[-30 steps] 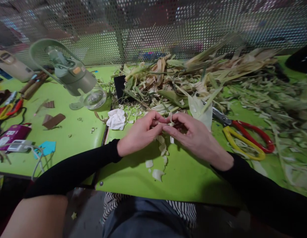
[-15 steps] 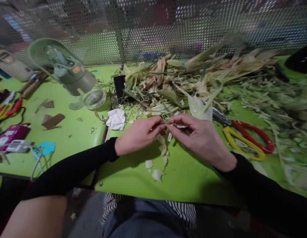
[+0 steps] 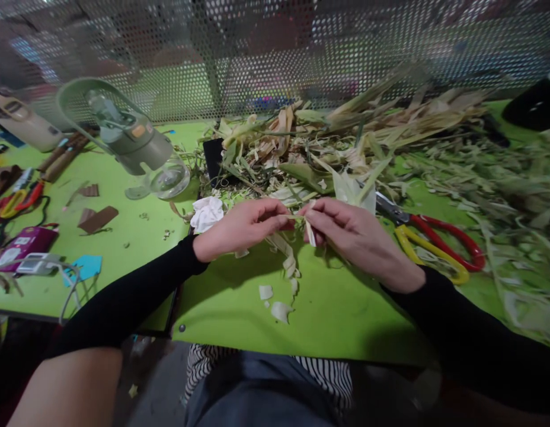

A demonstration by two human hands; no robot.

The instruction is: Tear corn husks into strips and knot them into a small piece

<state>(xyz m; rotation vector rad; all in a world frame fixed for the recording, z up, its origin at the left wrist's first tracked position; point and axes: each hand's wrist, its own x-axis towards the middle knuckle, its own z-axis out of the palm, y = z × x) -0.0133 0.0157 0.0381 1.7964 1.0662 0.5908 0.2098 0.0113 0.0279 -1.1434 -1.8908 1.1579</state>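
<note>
My left hand [image 3: 250,225] and my right hand [image 3: 352,234] meet above the green table [image 3: 341,323], both with pinched fingers. Between the fingertips of both runs a thin, pale strip of corn husk [image 3: 296,217]. A second pale piece, flat and whitish, hangs down from the right fingertips. Below the left hand a curled husk strip [image 3: 289,264] trails toward the tabletop. Small husk scraps [image 3: 281,311] lie nearer the front edge. To the right of my right hand are scissors [image 3: 435,240] with one red and one yellow handle.
A heap of dry corn husks [image 3: 293,136] spreads along the back, below a perforated metal screen [image 3: 266,53]. Shredded husk covers the right side. At left stand a clear bottle with a green lid [image 3: 141,145], crumpled tissue [image 3: 207,213], a purple box [image 3: 28,243] and a cable.
My hands have moved slightly apart, and the thin husk strip now shows stretched between them. The whitish piece at my right fingertips has come into clearer view. The camera has shifted a little.
</note>
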